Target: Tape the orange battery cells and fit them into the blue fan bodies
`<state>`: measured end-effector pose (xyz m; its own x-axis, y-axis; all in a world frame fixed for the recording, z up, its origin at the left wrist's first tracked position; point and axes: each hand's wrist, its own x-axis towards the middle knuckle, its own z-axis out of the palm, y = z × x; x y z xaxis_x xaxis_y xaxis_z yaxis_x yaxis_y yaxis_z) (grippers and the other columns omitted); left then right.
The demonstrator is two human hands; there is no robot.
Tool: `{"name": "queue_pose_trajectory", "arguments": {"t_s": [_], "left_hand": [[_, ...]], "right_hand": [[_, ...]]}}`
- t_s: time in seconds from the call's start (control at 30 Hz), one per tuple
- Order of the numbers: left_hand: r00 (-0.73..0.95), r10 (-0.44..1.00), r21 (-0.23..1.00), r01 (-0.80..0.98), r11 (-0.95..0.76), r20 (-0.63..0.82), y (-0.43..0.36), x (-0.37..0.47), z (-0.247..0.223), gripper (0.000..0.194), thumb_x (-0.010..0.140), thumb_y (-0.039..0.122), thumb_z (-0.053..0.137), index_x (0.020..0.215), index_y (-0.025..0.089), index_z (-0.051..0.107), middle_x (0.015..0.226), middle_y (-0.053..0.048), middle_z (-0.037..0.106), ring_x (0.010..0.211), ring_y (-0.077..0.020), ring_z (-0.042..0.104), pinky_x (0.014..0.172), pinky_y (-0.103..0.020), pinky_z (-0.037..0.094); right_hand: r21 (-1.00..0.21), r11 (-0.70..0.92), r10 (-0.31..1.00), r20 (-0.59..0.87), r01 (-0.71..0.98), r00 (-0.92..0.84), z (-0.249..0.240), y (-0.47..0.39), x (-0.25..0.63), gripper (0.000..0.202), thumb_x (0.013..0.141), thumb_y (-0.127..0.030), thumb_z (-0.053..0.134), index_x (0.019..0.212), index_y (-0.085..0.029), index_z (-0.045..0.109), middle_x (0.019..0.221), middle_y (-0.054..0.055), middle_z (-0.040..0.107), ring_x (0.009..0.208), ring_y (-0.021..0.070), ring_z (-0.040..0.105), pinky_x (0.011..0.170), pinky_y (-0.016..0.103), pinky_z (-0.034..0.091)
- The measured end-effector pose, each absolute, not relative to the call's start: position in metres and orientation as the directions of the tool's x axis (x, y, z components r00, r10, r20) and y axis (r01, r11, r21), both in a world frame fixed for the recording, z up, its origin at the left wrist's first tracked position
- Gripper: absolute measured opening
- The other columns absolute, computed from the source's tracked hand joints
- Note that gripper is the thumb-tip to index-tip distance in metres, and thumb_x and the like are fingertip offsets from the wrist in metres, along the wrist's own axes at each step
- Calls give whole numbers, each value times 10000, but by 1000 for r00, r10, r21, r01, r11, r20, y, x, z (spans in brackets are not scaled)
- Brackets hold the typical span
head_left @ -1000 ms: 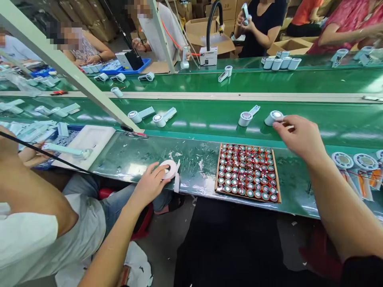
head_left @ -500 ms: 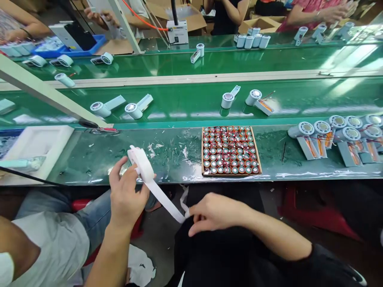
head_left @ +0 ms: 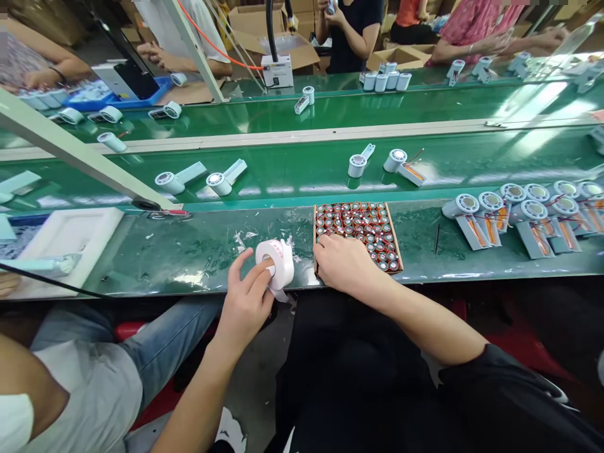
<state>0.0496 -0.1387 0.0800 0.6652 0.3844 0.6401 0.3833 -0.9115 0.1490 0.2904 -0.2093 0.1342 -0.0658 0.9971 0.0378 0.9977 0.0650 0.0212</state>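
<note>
My left hand point(head_left: 248, 292) is closed on a roll of white tape point(head_left: 285, 267), with fingers through its core. A loose strip hangs below the roll at the bench edge. My right hand point(head_left: 342, 261) reaches over the near left part of a shallow cardboard box point(head_left: 400, 251) packed with small round motor-like parts point(head_left: 372, 220) with red wires. Its fingers are curled down among the parts, and what they pinch is hidden. White scraps point(head_left: 243, 239) lie on the bench behind the roll.
White fan-like units with handles point(head_left: 472, 214) stand grouped on the bench at right; others point(head_left: 219, 182) lie on the green belt point(head_left: 292, 151). A white foam tray point(head_left: 94, 233) is at left. A co-worker in a light shirt point(head_left: 85, 384) sits to my left.
My left hand has moved right with the tape roll. My right hand has gone from the tape's loose end near my lap up to the box of parts. The stretched strip now hangs short.
</note>
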Motion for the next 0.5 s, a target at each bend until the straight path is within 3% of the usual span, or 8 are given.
{"name": "queue_pose_trajectory", "arguments": {"t_s": [0.2,0.27,0.33,0.43,0.5], "left_hand": [[697,318,108,328,-938,642,-142,62,84,368,862,-39,542,1142,198,576,1226,-112,712,1341,-328,563,1151,-642,478],[702,310,102,322,-941,641,-144,65,85,358,864,-46,534,1126,196,569,1215,-113,712,1322,-323,572,1143,-641,484],[700,315,102,329,-939,641,-146,67,87,352,863,-51,538,1119,189,566,1206,-122,711,1356,-338,541,1129,-638,495],[697,318,108,329,-938,643,-148,69,88,348,860,-51,555,1118,183,566,1199,-130,711,1407,-362,494,1119,-642,500],[698,308,109,314,-943,646,-148,72,87,352,859,-51,560,1118,189,567,1202,-125,713,1396,-356,509,1128,-645,490]], "right_hand": [[-80,21,999,38,997,-18,131,-210,300,128,892,-221,659,988,-168,725,1024,148,708,939,283,698,700,336,540],[-218,38,997,80,975,-21,128,-214,313,80,880,-254,665,916,-186,686,997,115,694,919,266,685,710,331,535],[-477,89,985,173,874,-6,127,-223,327,124,841,-303,705,866,-211,626,958,69,667,901,242,665,753,331,539],[-894,217,932,310,393,189,129,-240,339,213,838,-332,706,957,-249,550,1030,40,642,964,228,672,825,344,567],[-957,287,896,251,-47,367,130,-250,333,244,901,-379,642,1077,-278,507,1133,46,637,1011,232,691,842,375,595]]}}
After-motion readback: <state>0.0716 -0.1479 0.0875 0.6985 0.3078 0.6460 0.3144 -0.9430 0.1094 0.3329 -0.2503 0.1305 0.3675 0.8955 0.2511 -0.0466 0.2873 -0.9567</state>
